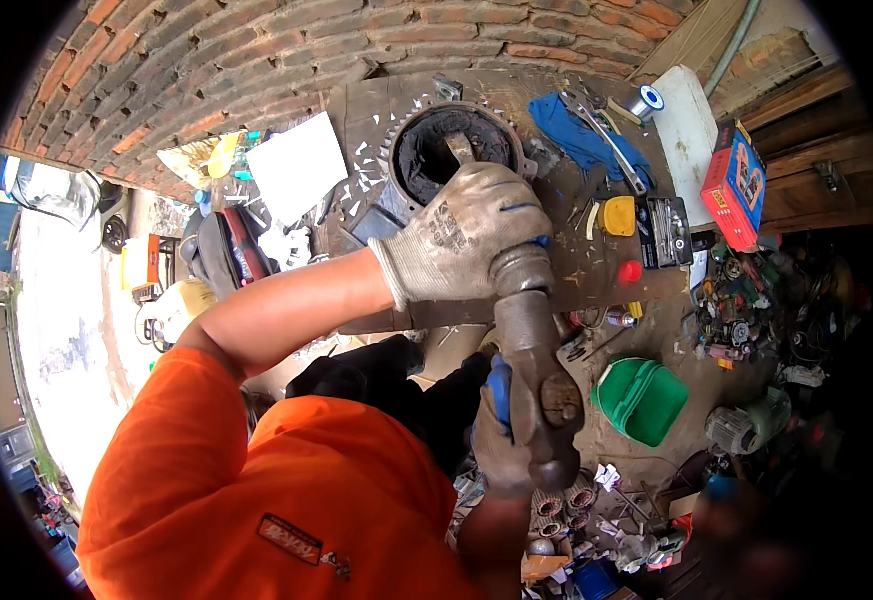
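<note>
My left hand (476, 232), in a dirty pale work glove, is closed around a flat metal bar like a chisel (459, 148). The bar's visible end reaches over the opening of a round, finned motor housing (397, 165) with a blackened inside. Below it, my right hand (501, 435), gloved with a blue palm, grips a hammer by its handle, which is mostly hidden behind the heavy steel hammer head (528, 335). One end of that head overlaps the lower side of my left fist; whether they touch, I cannot tell.
White scraps and a white sheet (298, 168) lie left of the housing. On the right are a blue cloth (581, 135), wrench, solder spool (647, 99), yellow container (616, 216), socket set (668, 232) and red box (733, 185). A green bucket (641, 402) and motor parts stand below.
</note>
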### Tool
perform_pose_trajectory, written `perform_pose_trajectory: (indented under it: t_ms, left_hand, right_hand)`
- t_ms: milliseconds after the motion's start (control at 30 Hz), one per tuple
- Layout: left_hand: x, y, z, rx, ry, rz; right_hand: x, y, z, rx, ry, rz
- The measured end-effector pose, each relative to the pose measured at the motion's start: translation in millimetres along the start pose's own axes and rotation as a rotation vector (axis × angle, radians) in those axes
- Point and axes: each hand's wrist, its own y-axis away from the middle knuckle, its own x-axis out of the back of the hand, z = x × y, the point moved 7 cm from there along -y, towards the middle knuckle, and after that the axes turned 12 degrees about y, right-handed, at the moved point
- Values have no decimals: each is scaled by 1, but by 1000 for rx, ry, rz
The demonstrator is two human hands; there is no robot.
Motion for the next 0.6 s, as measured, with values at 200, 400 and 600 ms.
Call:
perform_pose_trajectory:
  t_ms: [200,400,600]
  left_hand:
    - [3,8,3,-19,-32,14]
    - [-3,3,4,-27,-8,17]
    - [2,11,-3,50,-30,-13]
  right_hand:
    - [41,19,-18,-76,-269,17]
    - [42,13,-72,632,-249,-53]
    - [32,26,75,-597,-921,-206]
